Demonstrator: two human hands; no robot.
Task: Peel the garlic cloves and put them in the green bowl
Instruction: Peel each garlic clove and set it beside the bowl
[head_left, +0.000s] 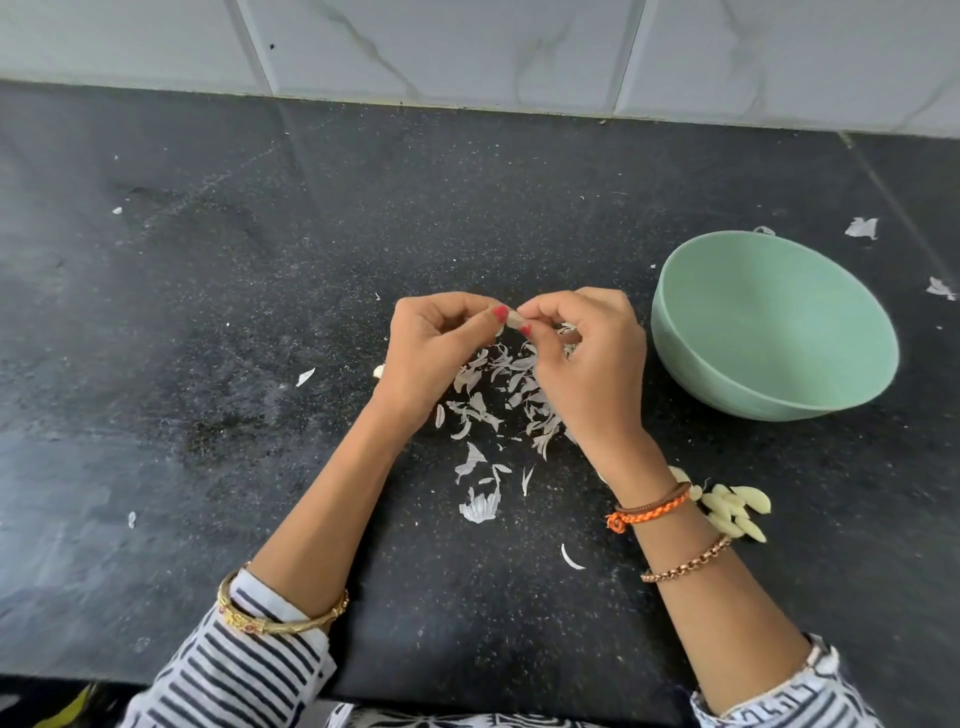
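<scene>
Both hands meet over the middle of the counter, pinching one garlic clove (514, 320) between them. The left hand (441, 348) holds its left end with curled fingers and thumb, and the right hand (587, 364) pinches its right end the same way, thumbnails nearly touching above the clove. The clove is lifted off the surface. Directly beneath the hands lies a scatter of papery white skins (493, 395) spreading toward the near edge. To the right stands the green bowl (774, 364), upright; no cloves can be seen inside it. Nearer, just beside the right wrist, a small heap of peeled cloves (737, 512) rests on the black counter (208, 312). A few stray skin scraps lie far right of the bowl. White tiles (467, 47) back the counter.
</scene>
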